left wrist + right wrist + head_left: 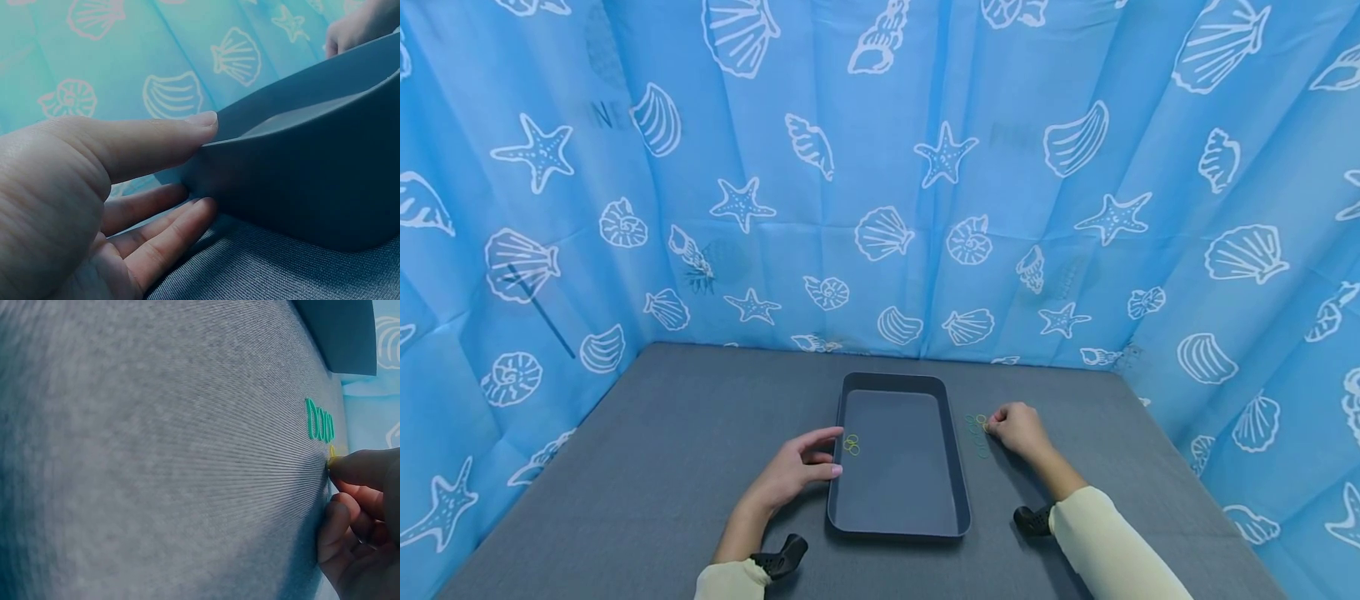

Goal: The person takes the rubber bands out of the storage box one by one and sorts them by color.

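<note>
A dark grey rectangular tray [898, 523] sits on the table. My left hand [790, 471] is at its left side, thumb [203, 120] at the rim and the other fingers, nearly straight, by the outer wall. A small cluster of yellow rubber bands [851, 450] lies inside the tray near that side. To the right of the tray, my right hand [1018, 427] pinches a yellow rubber band [332, 452] between thumb and forefinger, low over the cloth. Beside its fingertips lie several green rubber bands [320, 424] in a row.
A grey cloth [715, 408] covers the table. Behind and at both sides hangs a blue curtain [850, 183] printed with white shells and starfish. Black wrist devices [782, 558] are worn at both sleeve cuffs.
</note>
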### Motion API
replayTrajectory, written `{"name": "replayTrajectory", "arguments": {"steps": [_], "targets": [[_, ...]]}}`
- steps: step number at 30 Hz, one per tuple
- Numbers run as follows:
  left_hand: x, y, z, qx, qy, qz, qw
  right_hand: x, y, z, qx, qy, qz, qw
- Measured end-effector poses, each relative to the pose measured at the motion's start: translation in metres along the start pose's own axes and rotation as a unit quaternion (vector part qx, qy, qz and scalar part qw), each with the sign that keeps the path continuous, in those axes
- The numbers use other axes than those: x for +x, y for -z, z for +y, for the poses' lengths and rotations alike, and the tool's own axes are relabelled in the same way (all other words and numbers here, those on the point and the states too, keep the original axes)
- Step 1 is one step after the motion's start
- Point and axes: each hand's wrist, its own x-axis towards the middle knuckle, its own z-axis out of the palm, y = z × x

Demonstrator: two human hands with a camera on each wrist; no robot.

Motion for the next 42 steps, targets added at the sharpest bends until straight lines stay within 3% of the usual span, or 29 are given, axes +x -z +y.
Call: {"name": "replayTrajectory", "arguments": {"steps": [21,30,36,42], "targets": [[0.0,-0.002,0.0,0.004,0.0,0.006,1.0,-0.001,-0.003,-0.002,-0.001,0.005,0.014,1.0],[-0.009,-0.005,0.021,0.0,0.001,0.005,1.0,-0.001,-0.001,0.001,-0.001,0.014,0.02,1.0],[0.0,-0.001,0.002,0.001,-0.007,0.002,1.0,-0.001,0.001,0.0,-0.002,0.015,0.026,1.0],[-0.001,-0.001,0.002,0.003,-0.006,0.001,1.0,-0.002,0.0,0.0,0.002,0.013,0.032,0.999]]}}
